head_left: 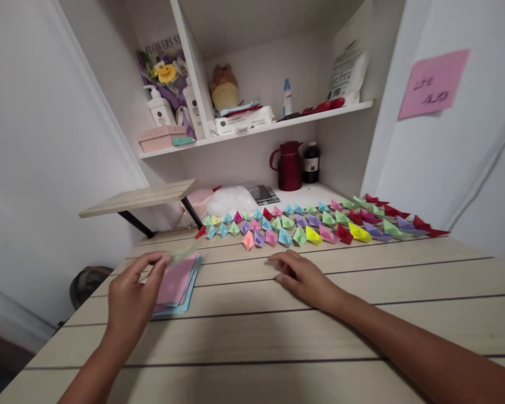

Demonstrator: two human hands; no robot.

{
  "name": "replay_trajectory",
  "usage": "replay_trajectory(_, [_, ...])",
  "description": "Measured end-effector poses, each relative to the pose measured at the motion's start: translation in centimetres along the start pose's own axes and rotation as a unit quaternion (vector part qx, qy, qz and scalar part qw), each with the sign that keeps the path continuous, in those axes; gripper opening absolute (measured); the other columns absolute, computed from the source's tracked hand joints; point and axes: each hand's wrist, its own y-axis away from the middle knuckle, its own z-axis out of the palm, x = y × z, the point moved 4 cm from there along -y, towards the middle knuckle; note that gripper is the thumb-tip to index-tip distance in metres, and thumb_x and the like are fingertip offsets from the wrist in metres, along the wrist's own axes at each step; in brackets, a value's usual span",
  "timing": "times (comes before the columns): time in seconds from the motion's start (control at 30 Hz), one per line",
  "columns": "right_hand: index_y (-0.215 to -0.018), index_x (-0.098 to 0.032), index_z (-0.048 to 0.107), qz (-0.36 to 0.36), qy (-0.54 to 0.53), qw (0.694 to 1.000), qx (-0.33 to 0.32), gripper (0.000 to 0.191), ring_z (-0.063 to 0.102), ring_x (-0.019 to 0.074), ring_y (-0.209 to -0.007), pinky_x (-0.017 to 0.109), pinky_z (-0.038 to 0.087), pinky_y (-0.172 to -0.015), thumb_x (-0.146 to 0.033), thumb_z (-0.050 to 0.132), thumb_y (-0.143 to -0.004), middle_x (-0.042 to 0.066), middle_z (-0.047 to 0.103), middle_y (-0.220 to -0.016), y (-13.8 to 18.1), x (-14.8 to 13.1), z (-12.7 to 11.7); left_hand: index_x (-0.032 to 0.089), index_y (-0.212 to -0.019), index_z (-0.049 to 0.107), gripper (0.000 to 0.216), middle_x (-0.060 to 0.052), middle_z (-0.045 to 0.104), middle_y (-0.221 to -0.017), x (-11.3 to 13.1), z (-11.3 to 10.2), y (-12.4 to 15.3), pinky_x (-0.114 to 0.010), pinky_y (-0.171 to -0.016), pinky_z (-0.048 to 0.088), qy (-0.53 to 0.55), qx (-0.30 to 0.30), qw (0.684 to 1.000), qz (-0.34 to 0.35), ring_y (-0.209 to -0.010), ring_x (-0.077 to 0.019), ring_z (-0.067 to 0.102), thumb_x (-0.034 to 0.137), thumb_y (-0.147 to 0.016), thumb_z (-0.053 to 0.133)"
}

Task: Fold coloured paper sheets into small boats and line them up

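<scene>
My left hand [137, 292] is closed in a pinch on a thin, pale sheet of paper [182, 256], which shows nearly edge-on and blurred. Below it lies a stack of coloured paper [180, 283], pink on top with blue at the edges. My right hand [301, 278] rests on the wooden table [244, 336], holding nothing, its thumb and forefinger apart. Beyond both hands stand rows of small folded paper boats, among them an orange boat [248, 241] and a yellow boat [313, 235].
A small raised wooden shelf [138, 197] stands at the table's back left. Behind the boats are a white plastic bag [231, 201], a red jug [290, 166] and a dark bottle [311, 163]. A pink note [434, 84] sticks to the right wall.
</scene>
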Motion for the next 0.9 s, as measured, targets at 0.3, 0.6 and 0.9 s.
replay_trajectory(0.3, [-0.135, -0.027, 0.040, 0.099, -0.525, 0.844, -0.050, 0.065, 0.061, 0.0204, -0.102, 0.035, 0.048, -0.084, -0.052, 0.064, -0.080, 0.010, 0.060, -0.119, 0.3, -2.7, -1.6, 0.016, -0.092, 0.065, 0.034, -0.002, 0.071, -0.071, 6.7, 11.2, 3.1, -0.023, -0.053, 0.050, 0.439, -0.223, 0.821, -0.289, -0.056, -0.0141, 0.064, 0.034, -0.066, 0.078])
replay_trajectory(0.6, [-0.131, -0.027, 0.043, 0.180, -0.527, 0.830, 0.037, 0.073, 0.062, 0.0150, -0.067, 0.026, 0.045, -0.065, -0.033, 0.078, -0.067, -0.002, 0.066, -0.074, 0.5, -1.6, -2.4, 0.015, -0.092, 0.064, 0.020, -0.005, 0.072, -0.078, 3.0, 17.2, 7.6, -0.027, -0.059, 0.053, 0.431, -0.173, 0.773, -0.432, -0.068, -0.0186, 0.069, 0.022, -0.074, 0.069])
replay_trajectory(0.9, [-0.088, -0.018, 0.069, 0.173, -0.399, 0.890, 0.135, 0.021, 0.034, 0.0076, -0.051, 0.021, 0.027, -0.050, -0.021, 0.067, -0.067, -0.007, 0.037, -0.057, 0.4, -0.8, -2.8, 0.040, -0.142, 0.026, 0.069, -0.001, 0.068, -0.105, 2.8, 15.6, 6.1, -0.027, -0.065, 0.054, 0.440, -0.151, 0.830, -0.307, -0.080, -0.0164, 0.068, 0.053, -0.082, 0.058])
